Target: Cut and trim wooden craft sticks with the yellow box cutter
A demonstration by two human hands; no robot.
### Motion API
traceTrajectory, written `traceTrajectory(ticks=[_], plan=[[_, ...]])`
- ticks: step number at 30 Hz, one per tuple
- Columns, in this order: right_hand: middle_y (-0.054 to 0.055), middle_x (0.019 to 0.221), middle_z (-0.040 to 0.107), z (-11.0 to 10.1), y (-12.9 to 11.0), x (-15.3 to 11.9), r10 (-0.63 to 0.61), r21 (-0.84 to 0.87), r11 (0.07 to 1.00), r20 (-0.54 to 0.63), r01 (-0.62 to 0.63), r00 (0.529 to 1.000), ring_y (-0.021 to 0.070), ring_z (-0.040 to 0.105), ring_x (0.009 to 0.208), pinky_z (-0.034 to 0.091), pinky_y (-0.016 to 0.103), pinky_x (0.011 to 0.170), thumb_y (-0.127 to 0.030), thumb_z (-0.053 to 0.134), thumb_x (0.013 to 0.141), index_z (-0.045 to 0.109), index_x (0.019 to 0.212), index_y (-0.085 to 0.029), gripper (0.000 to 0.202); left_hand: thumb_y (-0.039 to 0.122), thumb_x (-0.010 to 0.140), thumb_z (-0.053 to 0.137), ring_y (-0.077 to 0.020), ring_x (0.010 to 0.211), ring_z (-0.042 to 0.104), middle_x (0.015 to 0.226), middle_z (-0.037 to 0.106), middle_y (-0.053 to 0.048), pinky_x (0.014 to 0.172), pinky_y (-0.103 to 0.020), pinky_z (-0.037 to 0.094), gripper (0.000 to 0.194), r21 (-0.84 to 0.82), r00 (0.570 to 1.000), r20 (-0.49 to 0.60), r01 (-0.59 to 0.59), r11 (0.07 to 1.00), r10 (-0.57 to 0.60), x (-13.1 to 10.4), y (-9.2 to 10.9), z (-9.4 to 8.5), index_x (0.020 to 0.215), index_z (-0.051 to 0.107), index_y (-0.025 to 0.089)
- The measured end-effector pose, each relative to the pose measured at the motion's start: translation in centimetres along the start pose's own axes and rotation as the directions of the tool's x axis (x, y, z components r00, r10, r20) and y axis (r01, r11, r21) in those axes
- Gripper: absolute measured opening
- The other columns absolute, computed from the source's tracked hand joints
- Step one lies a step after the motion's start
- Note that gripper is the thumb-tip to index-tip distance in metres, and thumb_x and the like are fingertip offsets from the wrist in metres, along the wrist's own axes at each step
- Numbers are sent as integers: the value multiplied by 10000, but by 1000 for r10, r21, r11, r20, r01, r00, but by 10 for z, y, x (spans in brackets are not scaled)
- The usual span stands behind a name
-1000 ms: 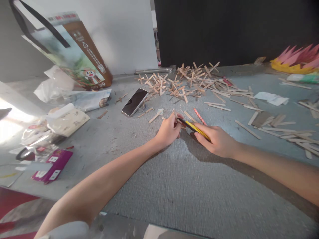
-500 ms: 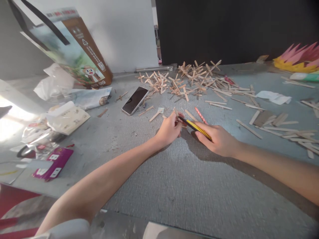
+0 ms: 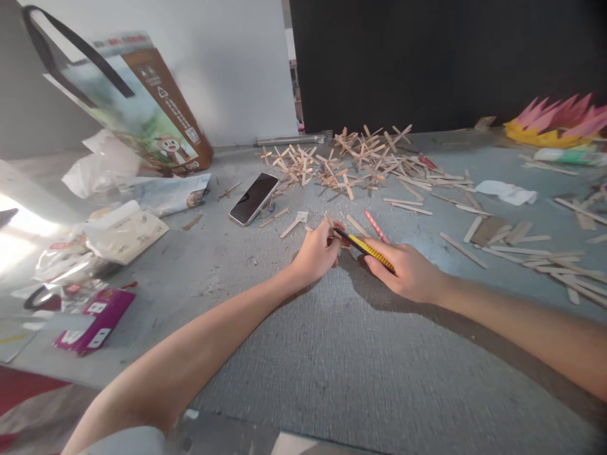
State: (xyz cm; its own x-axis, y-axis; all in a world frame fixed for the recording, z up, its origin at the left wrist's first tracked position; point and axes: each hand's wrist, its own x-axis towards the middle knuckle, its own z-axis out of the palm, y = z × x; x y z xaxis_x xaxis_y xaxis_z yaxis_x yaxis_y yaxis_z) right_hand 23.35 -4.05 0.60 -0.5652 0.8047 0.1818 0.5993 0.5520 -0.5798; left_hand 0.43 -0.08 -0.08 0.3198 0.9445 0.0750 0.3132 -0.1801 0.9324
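My left hand (image 3: 317, 251) is closed on a small wooden craft stick (image 3: 329, 220), whose tip pokes up above the fingers. In my right hand (image 3: 408, 270) lies a yellow and black utility knife (image 3: 372, 253), its front end touching or very close to the stick at my left fingertips. The fingers hide the blade and most of the stick. Just beyond the knife are a red patterned pencil-like rod (image 3: 376, 225) and a loose craft stick (image 3: 356, 225). Another loose stick (image 3: 289, 227) lies beyond my left hand, beside a small pale scrap (image 3: 301, 216).
A phone (image 3: 255, 198) lies left of a heap of crossed sticks (image 3: 351, 161). More sticks (image 3: 526, 249) are scattered at right. A carton bag (image 3: 156, 120), plastic packaging (image 3: 71, 253) and a purple box (image 3: 97, 321) stand or lie at left. A pink-yellow paper crown (image 3: 554, 123) sits far right.
The camera view has shifted slightly, so the table things appear a little lower and further left. Both hands keep the same grip, with the knife still at the stick.
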Motion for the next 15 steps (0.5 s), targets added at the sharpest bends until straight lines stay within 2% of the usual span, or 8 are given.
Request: traceTrajectory(ticks=[4,10,15], plan=[[32,904,746,-1,0,0,-22,10,1000,1,22,1000,180,619,655,435,322,654,-363,419,1129,565,1531,-214,454,60,908,488,-83,463,592,785,716,33,518,-217,454,263,25,1000,-17,7,1000,-6,-2,0,0,1128,542,193],[27,833,711,0,-1,0,-53,17,998,-16,54,998,184,613,643,422,315,632,-354,408,1132,567,1510,-192,441,64,900,517,-131,595,664,741,691,30,662,-253,515,315,180,993,-44,-101,978,111,-6,-2,-1,1177,568,205],[13,802,679,0,-2,-1,-52,26,998,-7,52,999,177,570,613,410,315,633,-341,410,1128,565,1496,-179,431,108,913,514,-117,487,621,686,623,71,556,-233,475,323,30,998,19,-63,998,63,-5,-3,-3,1220,543,203]])
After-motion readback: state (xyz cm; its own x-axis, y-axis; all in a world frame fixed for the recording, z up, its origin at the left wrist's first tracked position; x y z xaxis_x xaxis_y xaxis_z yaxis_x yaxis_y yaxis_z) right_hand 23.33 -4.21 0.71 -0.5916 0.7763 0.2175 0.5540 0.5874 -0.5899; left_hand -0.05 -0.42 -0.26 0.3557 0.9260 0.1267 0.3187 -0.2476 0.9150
